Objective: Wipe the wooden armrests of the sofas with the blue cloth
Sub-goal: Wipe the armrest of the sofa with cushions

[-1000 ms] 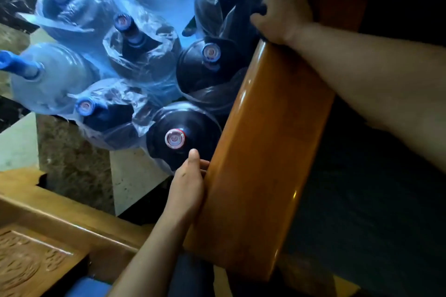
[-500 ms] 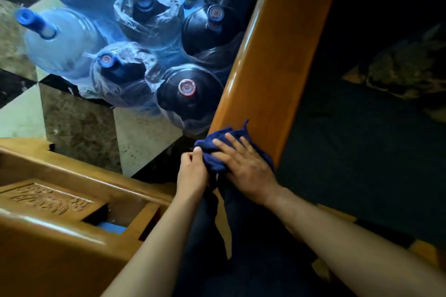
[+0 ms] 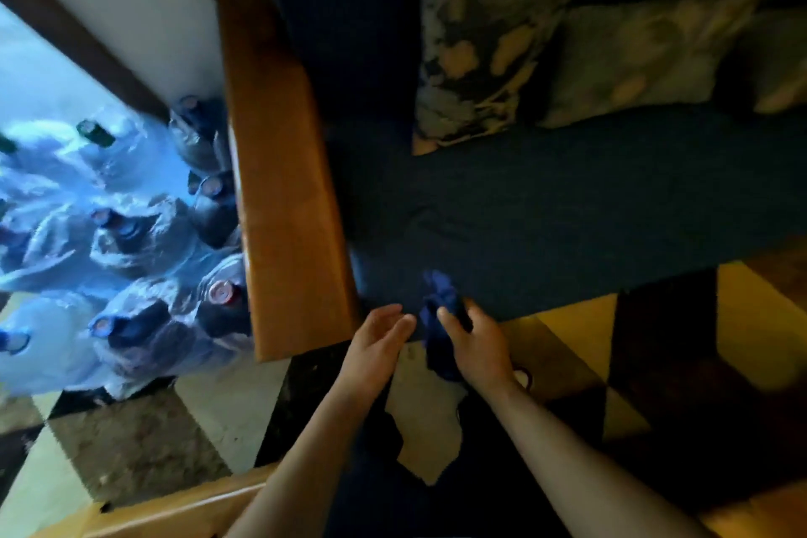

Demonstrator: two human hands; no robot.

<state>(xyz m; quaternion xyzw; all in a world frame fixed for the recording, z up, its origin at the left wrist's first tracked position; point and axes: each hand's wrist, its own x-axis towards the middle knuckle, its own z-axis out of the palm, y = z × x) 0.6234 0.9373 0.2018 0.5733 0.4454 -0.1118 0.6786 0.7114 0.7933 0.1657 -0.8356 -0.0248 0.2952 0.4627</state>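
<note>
The polished wooden armrest (image 3: 279, 170) of a dark sofa runs from the top centre down to the middle of the head view. My right hand (image 3: 478, 345) is off it, in front of the seat edge, gripping the bunched blue cloth (image 3: 439, 319). My left hand (image 3: 375, 341) hovers just beside the cloth, fingers apart and holding nothing, right of the armrest's near end. Both hands are clear of the wood.
Several large water bottles (image 3: 131, 240) in plastic wrap stand on the floor left of the armrest. Patterned cushions (image 3: 489, 31) lie on the dark seat (image 3: 567, 205). Another wooden sofa frame (image 3: 174, 511) crosses the bottom left. The floor (image 3: 131, 441) is tiled stone.
Both hands left the armrest and moved right, in front of the seat. The right hand lifted the cloth off the wood. The view swung up and right, showing the cushions.
</note>
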